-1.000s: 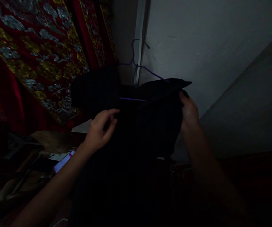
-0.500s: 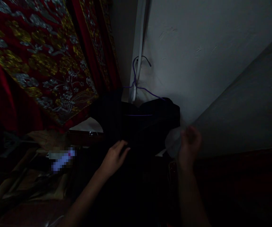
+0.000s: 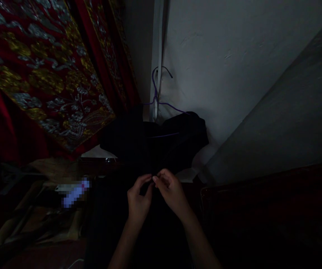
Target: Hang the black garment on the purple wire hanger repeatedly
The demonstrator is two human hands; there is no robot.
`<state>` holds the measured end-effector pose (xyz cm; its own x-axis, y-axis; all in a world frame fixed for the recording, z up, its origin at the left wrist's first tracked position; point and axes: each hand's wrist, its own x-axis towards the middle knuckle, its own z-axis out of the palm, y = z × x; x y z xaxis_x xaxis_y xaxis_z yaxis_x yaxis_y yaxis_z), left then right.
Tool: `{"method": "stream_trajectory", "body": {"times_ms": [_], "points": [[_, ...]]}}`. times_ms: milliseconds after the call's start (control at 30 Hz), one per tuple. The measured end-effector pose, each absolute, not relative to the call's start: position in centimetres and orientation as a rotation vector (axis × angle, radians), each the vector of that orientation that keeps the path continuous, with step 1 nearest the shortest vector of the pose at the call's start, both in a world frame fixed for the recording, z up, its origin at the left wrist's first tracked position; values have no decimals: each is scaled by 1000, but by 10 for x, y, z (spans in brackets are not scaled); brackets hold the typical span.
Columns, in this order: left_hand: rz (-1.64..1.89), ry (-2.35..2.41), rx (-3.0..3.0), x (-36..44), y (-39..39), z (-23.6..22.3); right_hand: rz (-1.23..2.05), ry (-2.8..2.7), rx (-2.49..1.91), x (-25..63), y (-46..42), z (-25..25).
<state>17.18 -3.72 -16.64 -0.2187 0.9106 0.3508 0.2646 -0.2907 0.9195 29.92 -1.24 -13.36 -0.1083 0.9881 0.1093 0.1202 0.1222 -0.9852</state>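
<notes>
1. Head camera, looking forward and down in a very dim room: a dark garment (image 3: 133,145) hangs in the middle, below a wall hook or nail too small to make out, its front facing the viewer. Its lower part fades into shadow.
2. The garment is on a thin purple hanger (image 3: 155,98). The hook curves over at the top, one sloping arm runs into the shoulder on the right of the picture, and the bottom bar shows across the open neck.
3. The person's left hand (image 3: 139,196) is at the front of the garment, below the neck opening, with forefinger and thumb curved towards each other. Whether cloth is pinched between them, I cannot tell.
4. The right hand (image 3: 172,190) is just beside it, fingers bent, the thumb tip close to the left fingertips. What it grips, if anything, is lost in the dark.
5. Behind the hanger, a pale strip (image 3: 158,37) runs down a grey wall (image 3: 219,56).
6. At upper left hangs red cloth (image 3: 51,74) covered with gold and silver patterns.
7. At lower left, a pixelated bluish patch (image 3: 75,192) lies near wooden bars (image 3: 6,228).
</notes>
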Motion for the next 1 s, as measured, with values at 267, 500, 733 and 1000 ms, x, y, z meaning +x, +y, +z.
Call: {"method": "stream_trajectory", "body": {"times_ms": [267, 500, 733, 1000], "points": [[1581, 1380, 1586, 173, -39, -160, 1236, -1419, -1116, 306, -20, -132], [1609, 1393, 1558, 180, -40, -162, 1298, -1457, -1133, 307, -17, -132], [1597, 1355, 1585, 182, -42, -164, 1214, -1399, -1153, 302, -16, -138], [1721, 1327, 1656, 179, -38, -172, 1160, -1416, -1169, 307, -13, -139]]}}
